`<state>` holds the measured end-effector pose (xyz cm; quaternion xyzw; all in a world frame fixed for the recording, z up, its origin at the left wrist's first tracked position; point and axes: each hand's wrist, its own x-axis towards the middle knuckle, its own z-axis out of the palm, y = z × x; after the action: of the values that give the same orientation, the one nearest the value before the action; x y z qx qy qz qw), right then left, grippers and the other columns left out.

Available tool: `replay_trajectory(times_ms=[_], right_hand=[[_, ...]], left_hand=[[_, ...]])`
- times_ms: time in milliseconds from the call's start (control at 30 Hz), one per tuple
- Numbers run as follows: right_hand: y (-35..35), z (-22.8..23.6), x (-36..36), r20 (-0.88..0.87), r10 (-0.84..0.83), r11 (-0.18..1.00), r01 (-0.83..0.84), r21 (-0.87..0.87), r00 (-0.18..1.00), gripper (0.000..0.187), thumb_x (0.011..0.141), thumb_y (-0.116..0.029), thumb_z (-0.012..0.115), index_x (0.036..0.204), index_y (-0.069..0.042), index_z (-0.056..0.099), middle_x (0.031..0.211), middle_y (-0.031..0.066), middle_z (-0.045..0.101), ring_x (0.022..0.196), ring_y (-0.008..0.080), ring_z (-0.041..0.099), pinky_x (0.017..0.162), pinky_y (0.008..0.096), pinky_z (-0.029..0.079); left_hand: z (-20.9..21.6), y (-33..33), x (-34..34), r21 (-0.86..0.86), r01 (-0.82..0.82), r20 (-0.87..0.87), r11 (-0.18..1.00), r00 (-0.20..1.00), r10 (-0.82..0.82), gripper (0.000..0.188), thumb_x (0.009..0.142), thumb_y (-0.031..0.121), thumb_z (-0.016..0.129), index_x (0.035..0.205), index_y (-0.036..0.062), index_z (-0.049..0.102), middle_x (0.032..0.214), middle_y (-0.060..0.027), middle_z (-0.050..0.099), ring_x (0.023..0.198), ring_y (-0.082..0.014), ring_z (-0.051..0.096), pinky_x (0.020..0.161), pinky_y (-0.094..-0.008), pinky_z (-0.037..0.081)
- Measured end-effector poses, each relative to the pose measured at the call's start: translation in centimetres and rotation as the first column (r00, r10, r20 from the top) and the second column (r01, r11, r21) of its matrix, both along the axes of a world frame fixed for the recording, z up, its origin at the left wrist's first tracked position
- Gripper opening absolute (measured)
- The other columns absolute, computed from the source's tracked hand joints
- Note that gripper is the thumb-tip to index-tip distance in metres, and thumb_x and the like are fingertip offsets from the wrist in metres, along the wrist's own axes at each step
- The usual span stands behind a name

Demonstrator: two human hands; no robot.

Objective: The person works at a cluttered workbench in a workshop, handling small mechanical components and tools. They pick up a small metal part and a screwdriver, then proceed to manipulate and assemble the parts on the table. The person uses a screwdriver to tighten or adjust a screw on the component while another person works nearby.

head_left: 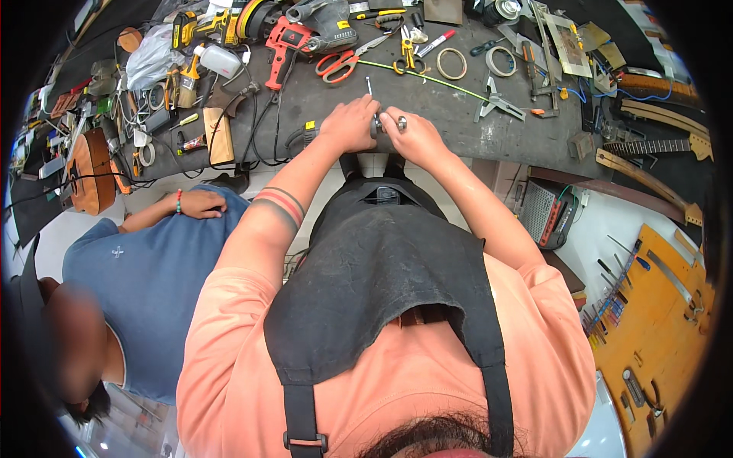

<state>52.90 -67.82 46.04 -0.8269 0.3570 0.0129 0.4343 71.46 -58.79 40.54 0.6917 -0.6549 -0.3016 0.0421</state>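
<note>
At the bench's near edge, my left hand (350,126) and my right hand (414,139) are close together, both with curled fingers. A thin silver metal rod (369,85) sticks out beyond my left hand, away from me. Between the hands is a small dark metal piece (376,124), mostly covered by fingers, so its kind is unclear. A shiny round metal part (402,123) shows at my right fingers; I cannot tell whether it is a finger ring or part of the held piece. Beyond lie red-handled scissors (337,66) and a green-yellow strip (427,82).
A red power tool (287,44), tape rolls (501,61), a metal caliper (500,104) and a wooden block (218,136) lie on the dark bench (450,114). Guitar necks (649,146) are at the right. A person in a blue shirt (153,267) sits at my left.
</note>
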Motion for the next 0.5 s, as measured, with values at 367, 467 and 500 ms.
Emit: replay_trajectory(times_ms=[367, 467, 500], right_hand=[[-2.6, -1.1, 7.3, 0.661, -0.35, 0.85, 0.522, -0.075, 0.664, 0.013, 0.104, -0.011, 0.074, 0.113, -0.006, 0.066, 0.102, 0.0113, 0.067, 0.088, 0.0304, 0.07, 0.082, 0.0429, 0.056], [-6.6, -4.9, 10.5, 0.656, -0.257, 0.804, 0.534, -0.262, 0.709, 0.016, 0.103, -0.019, 0.077, 0.112, -0.009, 0.068, 0.103, 0.01, 0.069, 0.094, 0.0327, 0.069, 0.089, 0.0464, 0.051], [-7.8, -6.3, 11.4, 0.64, -0.206, 0.797, 0.506, -0.33, 0.74, 0.017, 0.103, -0.021, 0.077, 0.111, -0.01, 0.068, 0.104, 0.0097, 0.069, 0.095, 0.0333, 0.069, 0.09, 0.0477, 0.05]], left_hand=[[0.8, -0.5, 0.0, 0.04, -0.004, 0.004, 0.999, 1.0, 0.004, 0.071, 0.078, 0.032, 0.087, 0.139, 0.0104, 0.057, 0.139, -0.0129, 0.063, 0.138, -0.0329, 0.063, 0.107, -0.0528, 0.055], [0.1, -0.4, 0.2, 0.028, 0.0, 0.002, 1.0, 1.0, 0.0, 0.075, 0.078, 0.033, 0.088, 0.141, 0.0105, 0.055, 0.134, -0.0126, 0.064, 0.132, -0.0346, 0.066, 0.103, -0.0525, 0.055], [0.2, -0.5, 0.3, 0.027, -0.005, -0.002, 1.0, 1.0, 0.005, 0.073, 0.078, 0.033, 0.088, 0.139, 0.0107, 0.055, 0.133, -0.0124, 0.064, 0.131, -0.0347, 0.067, 0.102, -0.0525, 0.055]])
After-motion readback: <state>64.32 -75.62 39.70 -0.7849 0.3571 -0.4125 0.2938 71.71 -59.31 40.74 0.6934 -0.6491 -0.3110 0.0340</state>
